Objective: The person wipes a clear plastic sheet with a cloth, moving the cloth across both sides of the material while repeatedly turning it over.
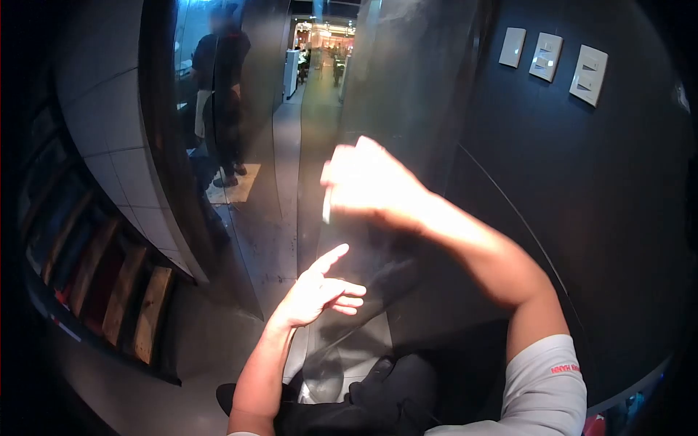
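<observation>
My right hand (374, 178) is raised in front of a smoky, shiny panel (407, 80), bright with glare. Its fingers are curled closed, and a short pale strip (326, 203) shows at their lower edge; whether this is a held thing or part of the hand I cannot make out. Lower down, my left hand (316, 296) is open, one finger pointing up to the right and the others partly bent. Nothing shows in it. It is below my right hand and apart from it.
White switch plates (589, 75) sit on the dark wall (523, 152) at right. Wooden steps or slats (153, 312) stand at left. A person in dark clothes (222, 87) appears at upper left, near a tan mat (243, 185). A narrow gap shows a lit room (323, 51).
</observation>
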{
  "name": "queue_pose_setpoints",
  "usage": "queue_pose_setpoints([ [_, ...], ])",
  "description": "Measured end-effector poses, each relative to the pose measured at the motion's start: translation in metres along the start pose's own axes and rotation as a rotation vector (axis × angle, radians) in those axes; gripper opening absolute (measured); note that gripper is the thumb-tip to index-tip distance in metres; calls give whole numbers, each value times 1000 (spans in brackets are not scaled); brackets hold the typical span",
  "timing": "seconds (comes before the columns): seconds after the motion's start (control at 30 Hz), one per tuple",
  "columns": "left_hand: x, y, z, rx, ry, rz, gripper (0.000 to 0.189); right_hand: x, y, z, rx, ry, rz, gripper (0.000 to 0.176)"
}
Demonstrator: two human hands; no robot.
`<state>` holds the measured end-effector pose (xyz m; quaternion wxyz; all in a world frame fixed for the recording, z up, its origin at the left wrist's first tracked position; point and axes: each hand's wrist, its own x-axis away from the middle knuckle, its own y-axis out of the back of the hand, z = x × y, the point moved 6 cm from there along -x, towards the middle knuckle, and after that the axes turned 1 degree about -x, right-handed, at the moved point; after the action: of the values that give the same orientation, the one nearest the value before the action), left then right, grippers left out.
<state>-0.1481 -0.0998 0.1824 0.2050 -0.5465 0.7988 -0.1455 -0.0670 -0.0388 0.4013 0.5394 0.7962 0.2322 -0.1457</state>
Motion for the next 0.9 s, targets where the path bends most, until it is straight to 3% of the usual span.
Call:
queue_pose_setpoints([
  [0.03,4,-5,-5,-2,3,1,82,-9,14,-48,96,54,-131,12],
  [0.07,7,-9,-8,-4,5,2,82,-10,46,-80,322,240,-339,14],
  [0.1,8,-11,-8,8,13,21,82,-10,74,-134,-209,-430,-355,16],
  [0.17,11,-12,-5,37,29,53,80,2,109,-195,325,-444,-609,24],
  [0.2,12,-11,-4,43,35,47,80,-2,126,-193,534,-461,-652,24],
  [0.27,10,-7,3,64,52,40,80,-4,122,-183,357,-383,-640,27],
  [0.37,0,5,4,66,14,-17,80,15,35,-102,195,-31,-423,31],
  [0.4,-5,11,4,79,5,-35,80,32,-5,-62,16,-16,-386,24],
  [0.43,-12,23,6,84,-34,-60,82,59,-51,-29,-258,-127,-351,19],
  [0.47,-19,36,6,62,1,-119,84,71,-80,15,-201,-120,-159,11],
  [0.5,-24,55,11,18,-54,-50,83,94,-122,29,-670,-301,-48,14],
  [0.53,-28,66,14,-27,-109,20,83,108,-124,55,-386,-124,-61,26],
  [0.6,-23,57,9,17,-16,-41,78,93,-105,39,-616,-406,326,24],
  [0.67,-17,49,12,87,20,13,75,68,-55,14,-190,-4,-39,16],
  [0.7,-14,47,13,131,1,66,72,59,-19,-11,187,24,-267,13],
  [0.73,-10,44,15,218,-20,100,70,53,14,-40,290,95,-552,12],
  [0.77,-11,43,16,195,-37,113,69,46,40,-83,384,-16,-628,11],
  [0.8,-9,42,13,172,-64,115,68,44,65,-115,529,-253,-634,14],
  [0.83,-5,37,9,93,-76,79,64,57,98,-140,418,-297,-904,12],
  [0.87,-7,37,9,77,-69,74,62,75,115,-169,448,-516,-1170,2],
  [0.9,-8,39,9,62,-68,58,60,96,127,-195,-42,-805,-1379,14],
])
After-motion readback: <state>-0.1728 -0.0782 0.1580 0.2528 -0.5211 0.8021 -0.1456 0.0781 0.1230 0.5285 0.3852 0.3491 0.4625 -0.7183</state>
